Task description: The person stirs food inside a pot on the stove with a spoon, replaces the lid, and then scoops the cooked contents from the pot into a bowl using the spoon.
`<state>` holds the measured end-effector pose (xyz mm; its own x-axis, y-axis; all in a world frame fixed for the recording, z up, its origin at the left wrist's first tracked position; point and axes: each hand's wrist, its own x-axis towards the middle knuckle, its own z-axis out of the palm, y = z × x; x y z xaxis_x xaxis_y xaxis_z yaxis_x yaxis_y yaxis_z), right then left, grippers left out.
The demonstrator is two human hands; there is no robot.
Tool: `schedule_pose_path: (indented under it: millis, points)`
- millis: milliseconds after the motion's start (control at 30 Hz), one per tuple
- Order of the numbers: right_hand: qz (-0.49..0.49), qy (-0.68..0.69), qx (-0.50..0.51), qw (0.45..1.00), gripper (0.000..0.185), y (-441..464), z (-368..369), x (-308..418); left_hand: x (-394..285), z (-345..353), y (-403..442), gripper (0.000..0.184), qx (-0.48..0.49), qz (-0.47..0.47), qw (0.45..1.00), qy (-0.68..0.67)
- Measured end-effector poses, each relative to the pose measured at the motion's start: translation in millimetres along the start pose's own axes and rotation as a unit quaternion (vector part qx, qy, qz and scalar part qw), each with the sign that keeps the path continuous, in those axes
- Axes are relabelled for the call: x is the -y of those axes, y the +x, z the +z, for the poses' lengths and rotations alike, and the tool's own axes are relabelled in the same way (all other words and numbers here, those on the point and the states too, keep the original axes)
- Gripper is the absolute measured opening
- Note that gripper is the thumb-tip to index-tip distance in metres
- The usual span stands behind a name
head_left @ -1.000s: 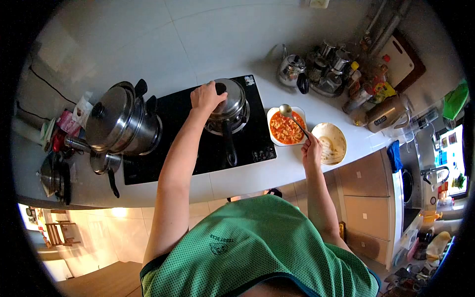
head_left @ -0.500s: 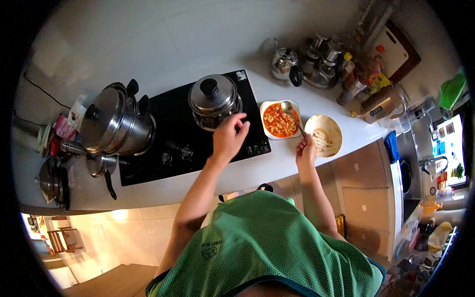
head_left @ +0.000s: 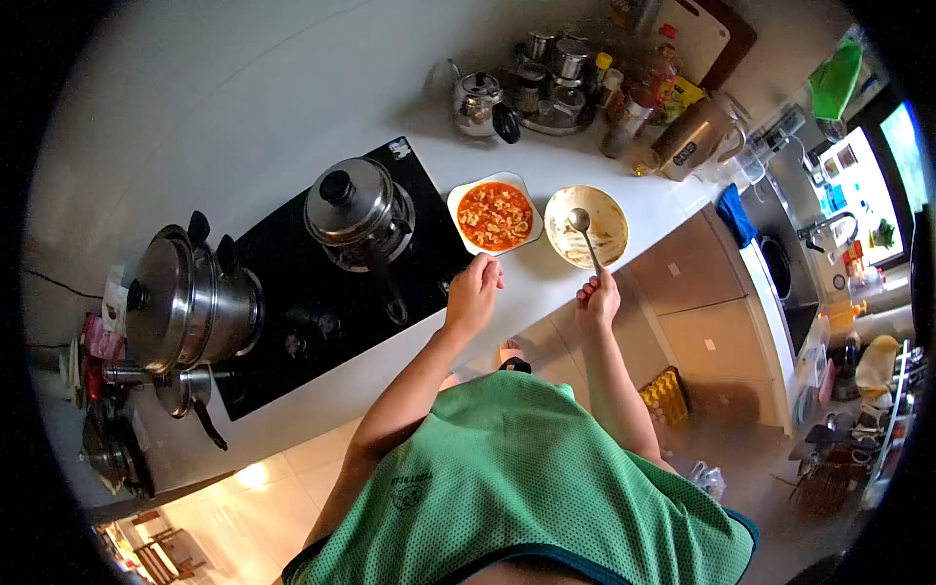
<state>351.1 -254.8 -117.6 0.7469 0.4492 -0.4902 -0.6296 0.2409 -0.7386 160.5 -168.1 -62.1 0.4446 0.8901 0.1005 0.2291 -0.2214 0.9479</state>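
My right hand (head_left: 598,295) grips the handle of a metal spoon (head_left: 580,220). The spoon's head lies over a round cream bowl (head_left: 557,244), whose inside is smeared with brown residue. Just left of it stands a squarish white bowl (head_left: 455,200) of red, soupy food with pale pieces (head_left: 494,216). By that bowl's front edge is my left hand (head_left: 475,292), fingers loosely curled together with nothing visible in them; whether it touches the bowl I cannot tell.
A lidded saucepan (head_left: 351,205) sits on the black cooktop (head_left: 283,283), its handle pointing toward me. Large stacked steel pots (head_left: 190,302) stand at the left. Behind the bowls are a kettle (head_left: 478,105), jars (head_left: 567,60) and a brown jug (head_left: 697,136). A sink lies far right.
The spoon has moved from over the red food to the cream bowl. My left hand has gone from beside the saucepan to the white bowl's front edge. The view has shifted right.
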Motion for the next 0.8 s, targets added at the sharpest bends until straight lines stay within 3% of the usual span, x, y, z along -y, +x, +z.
schedule_pose_path:
  millis: [200,433,633,800]
  points:
    - [0.003,0.007,-0.011,1.0,0.011,7.9,-7.1,-14.7,-13.6,-1.0,2.5,0.034,0.055,-0.029,0.997,0.039]
    - [0.004,-0.002,-0.041,0.999,0.01,10.5,-2.9,-22.7,14.7,-2.2,3.6,0.036,0.031,-0.014,0.999,0.009]
    - [0.017,-0.006,-0.037,0.999,0.014,12.4,2.5,-28.6,13.8,-8.7,1.9,0.032,0.018,-0.028,0.999,-0.018]
    - [0.112,0.045,-0.048,0.992,0.031,14.2,1.4,-28.5,-1.2,-16.9,1.7,0.03,0.023,-0.042,0.998,-0.042]
